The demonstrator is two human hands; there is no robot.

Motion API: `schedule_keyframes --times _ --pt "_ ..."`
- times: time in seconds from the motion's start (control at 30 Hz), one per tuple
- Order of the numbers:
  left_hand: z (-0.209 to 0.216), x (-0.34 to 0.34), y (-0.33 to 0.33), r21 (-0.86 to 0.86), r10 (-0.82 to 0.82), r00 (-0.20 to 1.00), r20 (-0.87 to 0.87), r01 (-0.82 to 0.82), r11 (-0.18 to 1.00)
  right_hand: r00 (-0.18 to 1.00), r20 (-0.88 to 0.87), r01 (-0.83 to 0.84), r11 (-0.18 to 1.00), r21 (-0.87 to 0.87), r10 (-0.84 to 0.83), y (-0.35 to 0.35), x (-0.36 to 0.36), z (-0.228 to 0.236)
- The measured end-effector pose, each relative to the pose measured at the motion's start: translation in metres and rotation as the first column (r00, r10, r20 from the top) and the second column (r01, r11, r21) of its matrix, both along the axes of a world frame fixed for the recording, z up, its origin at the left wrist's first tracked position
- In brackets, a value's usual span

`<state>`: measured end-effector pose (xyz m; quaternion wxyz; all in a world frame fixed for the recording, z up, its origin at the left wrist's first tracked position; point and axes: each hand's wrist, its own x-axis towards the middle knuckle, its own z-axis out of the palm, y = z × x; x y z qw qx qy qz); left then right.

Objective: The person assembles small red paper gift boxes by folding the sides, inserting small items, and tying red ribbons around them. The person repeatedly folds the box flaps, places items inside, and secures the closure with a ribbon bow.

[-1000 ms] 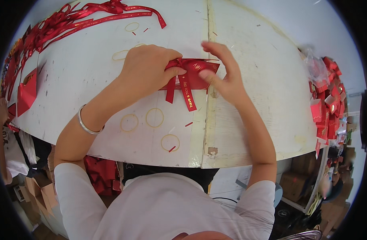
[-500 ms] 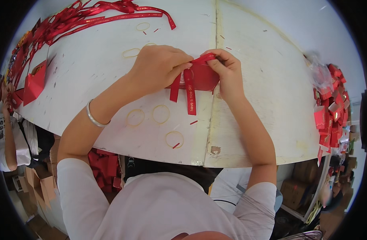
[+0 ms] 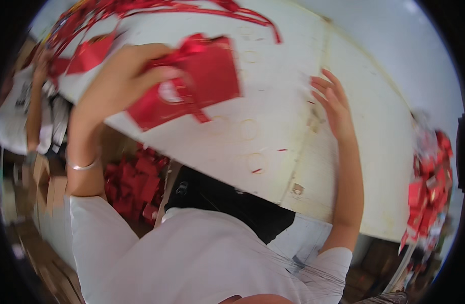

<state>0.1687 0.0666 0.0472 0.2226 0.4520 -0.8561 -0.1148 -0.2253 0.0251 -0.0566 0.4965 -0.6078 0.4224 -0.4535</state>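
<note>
My left hand grips a red gift box by the top, where a red ribbon bow sits. The box is lifted above the left part of the white table and tilted, with a ribbon tail hanging down its side. Motion smears it a little. Over the table's right part, my right hand is open, fingers apart, holding nothing. Between the hands, thin yellow rubber bands and small red scraps lie on the table.
Long red ribbons stretch along the table's far left, near another red box. A co-worker's arm is at the left. Many red boxes are heaped below the left edge and in a pile at the right. A carton stands lower left.
My left hand has raised the red box off the table and carried it left toward the edge. My right hand has let go of the ribbon and moved right, opening. The view has turned left.
</note>
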Motion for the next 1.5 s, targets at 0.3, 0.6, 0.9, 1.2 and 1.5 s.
schedule_keyframes --times 0.3,0.6,0.9,1.2,1.5 --pt "0.026 0.195 0.141 0.066 0.390 0.921 0.012 -0.390 0.918 0.996 0.023 0.081 0.996 0.025 -0.081 0.002 0.008 -0.025" --pt "0.030 0.075 0.084 -0.206 -0.649 0.164 -0.743 0.867 0.454 0.989 -0.055 0.135 0.991 0.005 -0.135 -0.005 0.020 -0.038" --pt "0.061 0.074 0.015 -0.174 -0.764 0.115 -0.635 0.942 0.287 0.921 -0.320 0.219 0.975 -0.043 -0.221 -0.014 0.060 -0.017" --pt "-0.091 0.242 -0.167 -0.468 0.887 0.435 -0.157 -0.824 0.321 0.880 -0.471 -0.176 0.874 -0.453 -0.066 -0.069 0.151 -0.011" --pt "-0.125 0.221 -0.146 -0.212 0.720 0.647 -0.250 -0.762 0.612 0.852 -0.510 -0.383 0.800 -0.461 0.114 -0.081 0.173 -0.023"
